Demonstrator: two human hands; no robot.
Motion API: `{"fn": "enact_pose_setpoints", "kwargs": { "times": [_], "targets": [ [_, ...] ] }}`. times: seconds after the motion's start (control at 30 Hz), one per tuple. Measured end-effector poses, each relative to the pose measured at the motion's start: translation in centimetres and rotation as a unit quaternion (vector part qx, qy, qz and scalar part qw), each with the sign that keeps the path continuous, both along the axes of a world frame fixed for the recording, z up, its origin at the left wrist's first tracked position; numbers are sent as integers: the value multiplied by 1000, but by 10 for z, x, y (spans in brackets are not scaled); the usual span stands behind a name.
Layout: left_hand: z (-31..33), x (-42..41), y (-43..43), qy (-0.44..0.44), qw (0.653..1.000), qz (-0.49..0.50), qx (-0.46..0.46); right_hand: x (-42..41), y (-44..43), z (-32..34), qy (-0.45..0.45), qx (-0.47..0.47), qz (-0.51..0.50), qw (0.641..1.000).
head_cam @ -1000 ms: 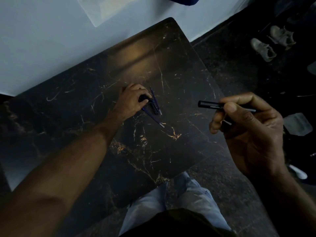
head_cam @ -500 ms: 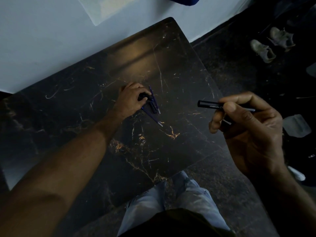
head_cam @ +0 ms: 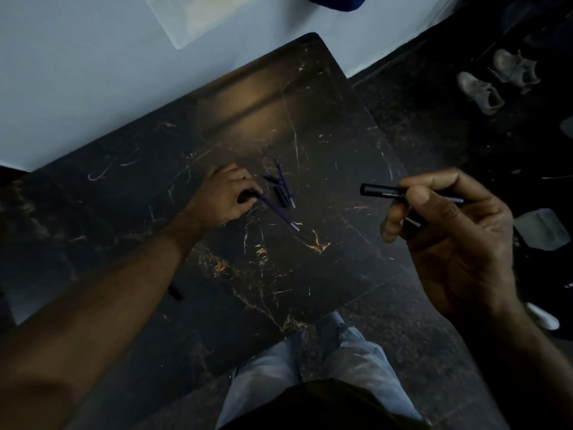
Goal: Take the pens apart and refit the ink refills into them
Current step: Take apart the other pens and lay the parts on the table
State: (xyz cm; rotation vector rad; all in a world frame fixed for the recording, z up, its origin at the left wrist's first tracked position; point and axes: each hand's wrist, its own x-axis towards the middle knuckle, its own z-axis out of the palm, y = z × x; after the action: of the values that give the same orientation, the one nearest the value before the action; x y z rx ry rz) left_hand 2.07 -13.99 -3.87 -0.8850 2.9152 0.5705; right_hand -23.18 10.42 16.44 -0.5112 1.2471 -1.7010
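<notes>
The left hand (head_cam: 226,195), pinching a dark bit (head_cam: 246,196), has slid to 9 o'clock of the refills (head_cam: 280,213); the right hand (head_cam: 449,231) still grips the pen (head_cam: 383,191).

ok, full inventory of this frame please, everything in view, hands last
table: 1, black marble with gold veins, centre
long refill: 1, blue, on the table, running out from the left fingers
second refill: 1, blue, on the table just beyond the first
small pen parts: at least 2, black, among the refills; exact count unclear
pen barrel: 1, black with pale print, held over the table's right edge
dark piece: 1, black, on the table by the left forearm; unclear what
shoes: 2, grey, floor, far right
pale item: 1, whitish, floor, right
jeans: light blue, bottom centre
left hand: fingers curled at the long refill's end
right hand: pinches the pen barrel
</notes>
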Motion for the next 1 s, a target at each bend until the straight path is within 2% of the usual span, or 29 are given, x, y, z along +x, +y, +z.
{"fn": "enact_pose_setpoints", "kwargs": {
  "times": [0.2,0.47,0.6,0.67,0.73,0.87,0.93,1.0],
  "targets": [
    [0,-11,2,-25,992,-115,-35,9,-3,-1,9,-6,15,1000],
    [5,-20,-4,-41,973,-222,-46,14,5,0,13,-2,6,1000],
    [11,-18,2,-65,971,-228,-24,18,9,0,13,-2,4,1000],
    [20,-12,10,-21,984,-173,41,18,12,1,16,-7,0,1000],
    [39,-5,23,76,986,-64,132,18,14,2,17,-8,-10,1000],
    [110,7,67,261,932,117,223,18,17,6,-12,-8,-46,999],
    [149,9,87,328,907,137,225,18,16,10,-30,-12,-49,998],
    [181,9,103,359,898,136,217,20,15,14,-44,-20,-41,998]
  ]
}}
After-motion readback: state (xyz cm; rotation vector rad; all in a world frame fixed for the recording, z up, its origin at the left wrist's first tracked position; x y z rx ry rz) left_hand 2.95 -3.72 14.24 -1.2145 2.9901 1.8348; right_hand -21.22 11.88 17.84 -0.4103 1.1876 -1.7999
